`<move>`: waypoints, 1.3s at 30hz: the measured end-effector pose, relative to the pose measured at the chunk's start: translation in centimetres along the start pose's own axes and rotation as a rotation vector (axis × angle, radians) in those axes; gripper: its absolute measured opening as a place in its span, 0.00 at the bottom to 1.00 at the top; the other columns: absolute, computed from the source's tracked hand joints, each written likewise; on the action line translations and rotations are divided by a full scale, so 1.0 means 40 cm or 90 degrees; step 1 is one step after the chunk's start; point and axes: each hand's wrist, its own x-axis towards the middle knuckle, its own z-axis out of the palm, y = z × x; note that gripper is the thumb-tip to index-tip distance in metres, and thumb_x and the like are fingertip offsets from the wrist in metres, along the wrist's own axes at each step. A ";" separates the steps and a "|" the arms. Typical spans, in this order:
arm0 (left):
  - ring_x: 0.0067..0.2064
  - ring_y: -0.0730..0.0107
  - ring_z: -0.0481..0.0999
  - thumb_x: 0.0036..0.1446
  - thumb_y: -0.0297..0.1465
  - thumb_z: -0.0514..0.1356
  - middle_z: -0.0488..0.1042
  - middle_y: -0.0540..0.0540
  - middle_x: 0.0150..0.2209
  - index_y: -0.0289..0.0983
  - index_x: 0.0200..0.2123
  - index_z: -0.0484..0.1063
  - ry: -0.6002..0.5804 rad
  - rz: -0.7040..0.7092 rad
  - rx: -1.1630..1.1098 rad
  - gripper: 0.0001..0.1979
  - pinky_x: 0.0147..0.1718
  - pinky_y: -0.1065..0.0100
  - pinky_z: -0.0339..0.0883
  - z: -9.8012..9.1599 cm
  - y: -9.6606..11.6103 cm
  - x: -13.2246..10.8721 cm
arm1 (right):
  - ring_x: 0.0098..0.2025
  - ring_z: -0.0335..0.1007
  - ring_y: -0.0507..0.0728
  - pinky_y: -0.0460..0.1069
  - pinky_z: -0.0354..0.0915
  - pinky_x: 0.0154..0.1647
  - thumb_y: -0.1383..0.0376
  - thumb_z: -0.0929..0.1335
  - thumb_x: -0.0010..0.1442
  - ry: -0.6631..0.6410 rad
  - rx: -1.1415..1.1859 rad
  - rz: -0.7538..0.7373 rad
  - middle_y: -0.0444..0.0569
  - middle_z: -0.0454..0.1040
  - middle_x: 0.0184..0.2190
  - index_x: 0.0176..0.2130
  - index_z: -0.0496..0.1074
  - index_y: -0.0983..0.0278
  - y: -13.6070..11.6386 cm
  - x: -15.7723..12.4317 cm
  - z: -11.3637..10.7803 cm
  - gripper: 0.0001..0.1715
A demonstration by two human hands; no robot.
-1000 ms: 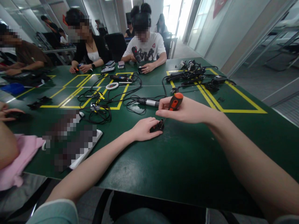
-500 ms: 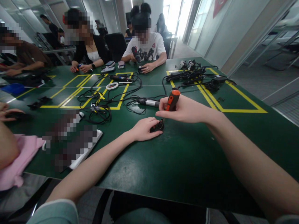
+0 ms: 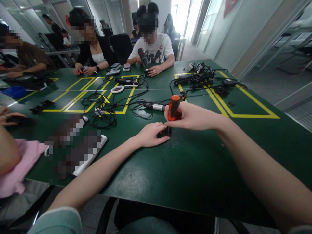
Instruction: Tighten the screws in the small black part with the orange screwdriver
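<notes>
My right hand (image 3: 192, 116) is closed around an orange and black screwdriver (image 3: 173, 107), held nearly upright with its tip down on a small black part (image 3: 166, 131). My left hand (image 3: 150, 134) rests on the green table (image 3: 185, 169) and pinches that black part, holding it in place. Most of the part is hidden under my fingers.
A tangle of black cables (image 3: 107, 110), a silver-tipped microphone (image 3: 154, 106) and a white ring (image 3: 117, 89) lie beyond my hands. More cables and gear (image 3: 202, 78) sit at the far right inside yellow tape lines. Several people sit around the table. A white tablet-like object (image 3: 90, 159) lies at left.
The screwdriver handle has swung from tilted right to nearly upright, and my right hand has shifted slightly left over the part. My left hand has stayed put.
</notes>
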 end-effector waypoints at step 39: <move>0.38 0.61 0.75 0.67 0.44 0.63 0.75 0.46 0.36 0.38 0.40 0.72 0.000 0.004 0.003 0.14 0.37 0.64 0.67 -0.003 0.002 0.001 | 0.33 0.63 0.54 0.50 0.61 0.38 0.64 0.68 0.54 0.007 0.045 -0.007 0.41 0.66 0.30 0.44 0.67 0.61 0.023 -0.008 -0.003 0.16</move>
